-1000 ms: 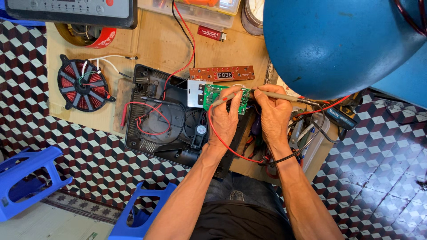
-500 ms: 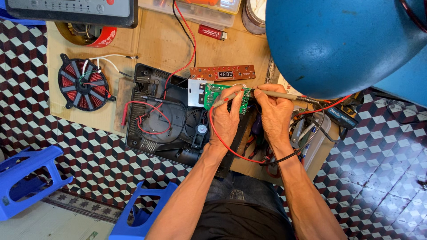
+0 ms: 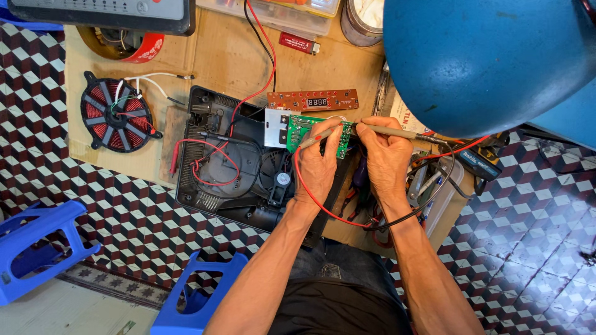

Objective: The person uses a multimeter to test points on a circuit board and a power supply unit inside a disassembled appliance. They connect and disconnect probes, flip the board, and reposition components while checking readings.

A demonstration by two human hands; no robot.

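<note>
A green circuit board [image 3: 301,129] with a silver heat sink [image 3: 275,127] rests over the open black appliance housing [image 3: 239,164]. My left hand [image 3: 316,164] grips a thin probe [image 3: 313,138] on a red lead [image 3: 310,198], its tip pressed onto the board. My right hand [image 3: 385,158] grips a second, tan probe [image 3: 391,131] on a black lead, its tip touching the board's right edge. Both hands sit side by side above the housing.
A brown display board [image 3: 313,100] lies just behind the green one. A red coil disc [image 3: 118,118] sits at left on the wooden board [image 3: 230,56]. A big blue lamp shade [image 3: 490,62] fills the upper right. Blue plastic stools [image 3: 37,248] stand on the tiled floor.
Both hands and the probes stay on the green board; only tiny shifts of the probe tips are visible.
</note>
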